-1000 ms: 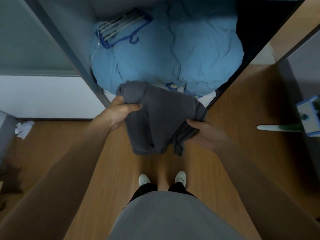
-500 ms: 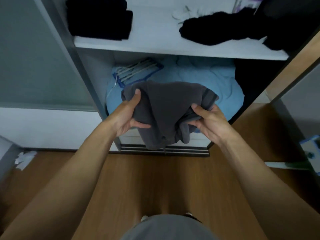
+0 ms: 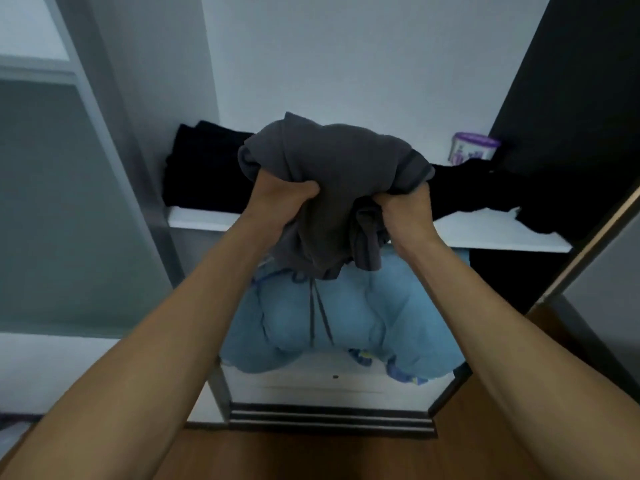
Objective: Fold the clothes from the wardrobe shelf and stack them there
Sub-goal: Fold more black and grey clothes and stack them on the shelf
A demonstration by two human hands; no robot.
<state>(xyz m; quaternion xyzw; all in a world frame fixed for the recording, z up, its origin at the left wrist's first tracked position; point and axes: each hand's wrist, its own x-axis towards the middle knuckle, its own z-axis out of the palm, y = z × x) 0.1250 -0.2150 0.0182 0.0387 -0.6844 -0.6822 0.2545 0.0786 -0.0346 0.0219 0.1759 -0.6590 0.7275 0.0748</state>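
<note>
Head view: both bare arms reach up from the bottom corners of the frame and meet at its centre, where the 2 hands hold a dark grey garment (image 3: pixel 332 174) in a loose bundle. The left hand (image 3: pixel 282 199) has its fingers curled tight into the cloth on the bundle's left side. The right hand (image 3: pixel 407 211) clutches a wad of the same cloth on the right, its fingers buried in the folds.

The garment sits in front of the white wardrobe shelf (image 3: pixel 502 239) at about shelf height (whether it touches the board cannot be told). Its lower folds hang below the shelf edge, and 2 thin cords (image 3: pixel 320 313) dangle from it down the middle of the frame.

On the shelf, left of centre, lies a pile of black clothes (image 3: pixel 204 168), partly hidden behind the grey bundle. To the right of centre a second heap of black cloth (image 3: pixel 502 194) sprawls across the board, with a purple-lidded tub (image 3: pixel 474 150) standing behind it.

Below the shelf a light blue quilt (image 3: pixel 374 327) fills the compartment. A grey sliding door (image 3: pixel 52 202) takes up the left of the frame, and wooden floor (image 3: pixel 311 459) runs along the bottom.
</note>
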